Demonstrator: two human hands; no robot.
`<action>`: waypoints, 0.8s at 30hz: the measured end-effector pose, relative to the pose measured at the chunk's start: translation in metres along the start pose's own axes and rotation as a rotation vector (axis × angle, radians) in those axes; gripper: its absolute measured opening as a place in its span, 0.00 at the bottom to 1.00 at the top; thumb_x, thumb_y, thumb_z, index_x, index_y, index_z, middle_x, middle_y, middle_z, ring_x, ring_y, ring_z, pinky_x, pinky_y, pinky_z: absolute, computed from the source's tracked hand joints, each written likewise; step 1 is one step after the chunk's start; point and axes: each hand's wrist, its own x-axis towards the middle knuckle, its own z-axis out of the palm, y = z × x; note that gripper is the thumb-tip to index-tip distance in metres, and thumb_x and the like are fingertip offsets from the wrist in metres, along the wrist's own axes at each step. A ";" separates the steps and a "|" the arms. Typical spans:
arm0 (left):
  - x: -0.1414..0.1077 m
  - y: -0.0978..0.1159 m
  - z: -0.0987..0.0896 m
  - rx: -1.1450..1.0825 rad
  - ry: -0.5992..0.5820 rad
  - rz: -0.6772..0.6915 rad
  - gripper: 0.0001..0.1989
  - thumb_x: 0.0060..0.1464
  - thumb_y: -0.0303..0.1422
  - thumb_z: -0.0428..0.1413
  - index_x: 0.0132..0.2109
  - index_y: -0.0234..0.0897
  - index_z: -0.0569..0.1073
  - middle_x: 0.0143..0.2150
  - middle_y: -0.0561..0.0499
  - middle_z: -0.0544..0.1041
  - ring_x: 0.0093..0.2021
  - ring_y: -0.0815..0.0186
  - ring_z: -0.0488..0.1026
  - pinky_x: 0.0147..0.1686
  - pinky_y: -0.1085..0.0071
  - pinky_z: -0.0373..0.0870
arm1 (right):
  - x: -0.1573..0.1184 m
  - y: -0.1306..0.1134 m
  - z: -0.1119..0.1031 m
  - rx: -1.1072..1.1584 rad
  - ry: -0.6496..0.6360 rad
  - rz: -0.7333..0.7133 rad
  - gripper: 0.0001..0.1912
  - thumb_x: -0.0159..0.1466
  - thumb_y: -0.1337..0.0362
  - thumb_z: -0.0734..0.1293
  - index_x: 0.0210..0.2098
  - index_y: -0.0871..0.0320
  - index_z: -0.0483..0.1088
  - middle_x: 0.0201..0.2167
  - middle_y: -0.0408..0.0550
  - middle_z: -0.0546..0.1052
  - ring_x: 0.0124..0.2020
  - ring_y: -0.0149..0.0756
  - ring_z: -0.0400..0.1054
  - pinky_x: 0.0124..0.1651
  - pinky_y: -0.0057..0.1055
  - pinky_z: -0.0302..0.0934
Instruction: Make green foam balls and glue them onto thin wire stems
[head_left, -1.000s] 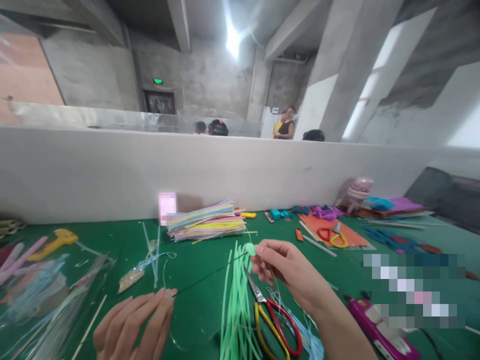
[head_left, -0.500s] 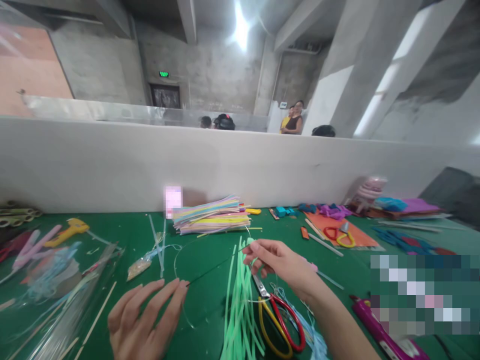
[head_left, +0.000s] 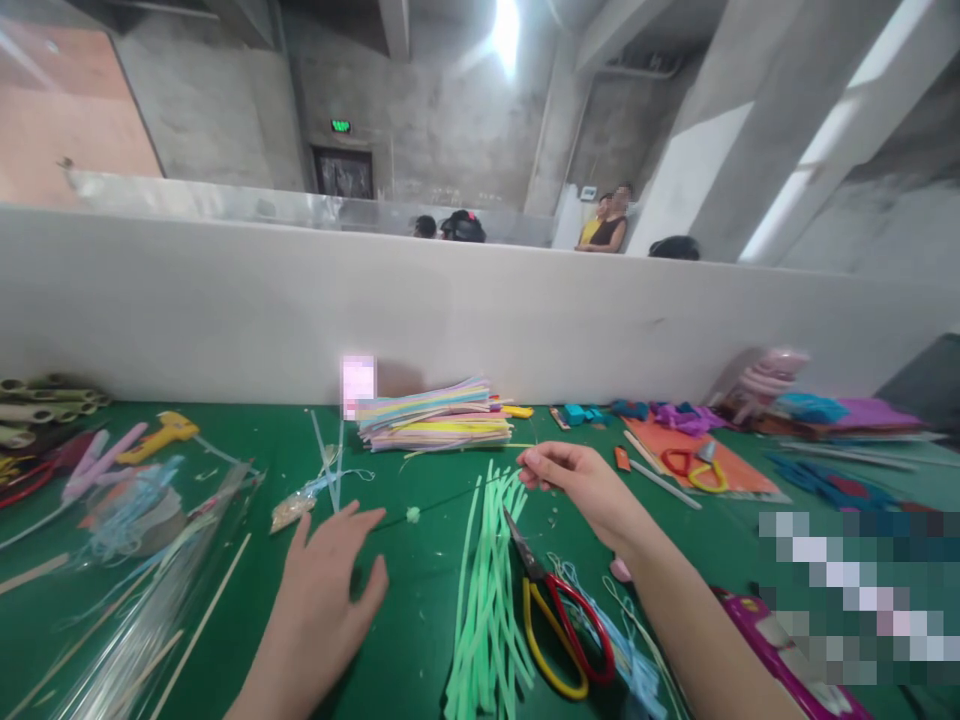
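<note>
My left hand (head_left: pixel 322 590) hovers over the green table with its thumb and fingers apart, nothing gripped in it. A thin dark strand (head_left: pixel 442 497) stretches between the two hands. Its right end is pinched in the fingertips of my right hand (head_left: pixel 559 470), above the top of a bundle of light green strips (head_left: pixel 487 600). Scissors (head_left: pixel 559 620) with one yellow and one red handle lie beside the strips, blades partly apart. Left of the bundle, a small pale green piece (head_left: pixel 413 514) rests on the table.
Pastel strips (head_left: pixel 435 415) lie by the white partition (head_left: pixel 450 320). A yellow glue gun (head_left: pixel 161 435) and clear plastic packets (head_left: pixel 150 600) are at left. More scissors (head_left: pixel 697 467) rest on an orange sheet (head_left: pixel 750 480) at right. People are beyond the partition.
My left hand has spread its fingers and turned palm down. My right hand has moved slightly up and right, still pinching. The small pale green piece now shows between the hands.
</note>
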 end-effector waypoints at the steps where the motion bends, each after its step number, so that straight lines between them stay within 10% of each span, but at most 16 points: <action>1: 0.003 0.001 0.000 -0.070 -0.072 -0.031 0.19 0.49 0.34 0.65 0.50 0.48 0.81 0.51 0.46 0.83 0.58 0.45 0.73 0.67 0.38 0.47 | -0.001 -0.001 -0.001 -0.010 -0.006 -0.011 0.19 0.58 0.47 0.74 0.32 0.58 0.78 0.27 0.45 0.79 0.30 0.34 0.71 0.37 0.32 0.60; 7: 0.021 0.013 -0.002 -0.311 -0.292 -0.190 0.07 0.49 0.38 0.65 0.26 0.43 0.83 0.28 0.45 0.83 0.30 0.55 0.80 0.33 0.64 0.74 | -0.005 -0.012 0.005 -0.054 -0.086 -0.035 0.17 0.58 0.49 0.74 0.30 0.57 0.79 0.25 0.45 0.80 0.30 0.36 0.72 0.42 0.35 0.62; 24: -0.001 0.010 0.004 -0.830 -0.554 -0.284 0.13 0.52 0.41 0.65 0.26 0.39 0.79 0.29 0.46 0.79 0.37 0.59 0.74 0.43 0.63 0.68 | 0.006 -0.013 0.018 -0.055 -0.222 0.004 0.16 0.59 0.48 0.72 0.32 0.56 0.79 0.27 0.45 0.80 0.33 0.36 0.73 0.44 0.36 0.65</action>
